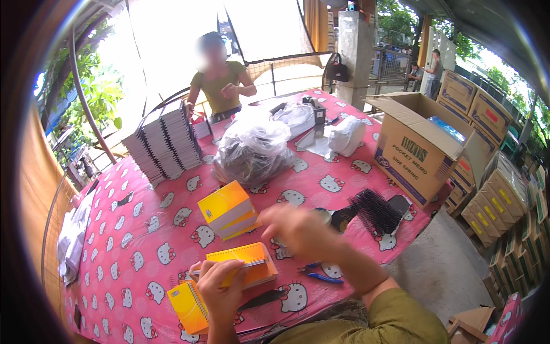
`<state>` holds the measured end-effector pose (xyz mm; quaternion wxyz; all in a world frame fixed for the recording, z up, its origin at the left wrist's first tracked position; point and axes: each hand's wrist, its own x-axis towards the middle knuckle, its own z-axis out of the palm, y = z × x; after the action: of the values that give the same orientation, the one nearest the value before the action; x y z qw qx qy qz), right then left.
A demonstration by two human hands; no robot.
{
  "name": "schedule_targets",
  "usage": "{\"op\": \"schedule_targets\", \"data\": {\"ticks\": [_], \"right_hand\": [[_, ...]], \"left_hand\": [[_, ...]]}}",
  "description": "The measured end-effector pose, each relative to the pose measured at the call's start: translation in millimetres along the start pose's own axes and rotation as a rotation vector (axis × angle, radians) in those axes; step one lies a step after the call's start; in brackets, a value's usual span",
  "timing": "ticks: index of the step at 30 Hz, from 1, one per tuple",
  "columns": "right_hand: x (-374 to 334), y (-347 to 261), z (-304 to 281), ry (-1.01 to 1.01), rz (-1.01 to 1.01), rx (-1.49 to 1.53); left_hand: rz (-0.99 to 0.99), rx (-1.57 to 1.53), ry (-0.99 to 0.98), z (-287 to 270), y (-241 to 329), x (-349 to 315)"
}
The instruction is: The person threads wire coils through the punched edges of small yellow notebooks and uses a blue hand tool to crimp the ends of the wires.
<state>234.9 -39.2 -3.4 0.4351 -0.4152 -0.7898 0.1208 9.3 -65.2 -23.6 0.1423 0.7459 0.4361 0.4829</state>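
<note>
Head view: left hand (222, 282) holds a rectangular, glossy, spiral-edged notebook (256, 273).

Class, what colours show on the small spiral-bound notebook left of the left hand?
The notebook shows yellow and orange, clearest in the head view.

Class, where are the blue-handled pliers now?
In the head view, the blue-handled pliers lie right of centre on the pink patterned cloth, between the orange spiral notebooks at the left hand and the right forearm.

Left fingers (229, 267) bent, right fingers (277, 220) blurred
</note>
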Motion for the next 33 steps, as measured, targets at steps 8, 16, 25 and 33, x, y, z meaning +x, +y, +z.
{"op": "schedule_targets", "data": {"ticks": [8,16,25,33], "right_hand": [[-81.4,126.2,4.7,-0.342,0.548,-0.407],[-68.9,153.8,-5.4,-0.300,0.407,-0.501],[10.4,74.8,-9.7,-0.291,0.121,0.189],[30.1,76.6,-2.0,-0.135,0.156,0.051]], "left_hand": [[0.167,0.147,0.064,7.1,-17.4,4.4],[0.167,0.157,0.058,10.5,-14.2,12.6],[0.057,0.067,-0.009,17.9,-11.9,16.9],[-0.041,0.026,-0.080,12.4,-8.4,26.3]]}}
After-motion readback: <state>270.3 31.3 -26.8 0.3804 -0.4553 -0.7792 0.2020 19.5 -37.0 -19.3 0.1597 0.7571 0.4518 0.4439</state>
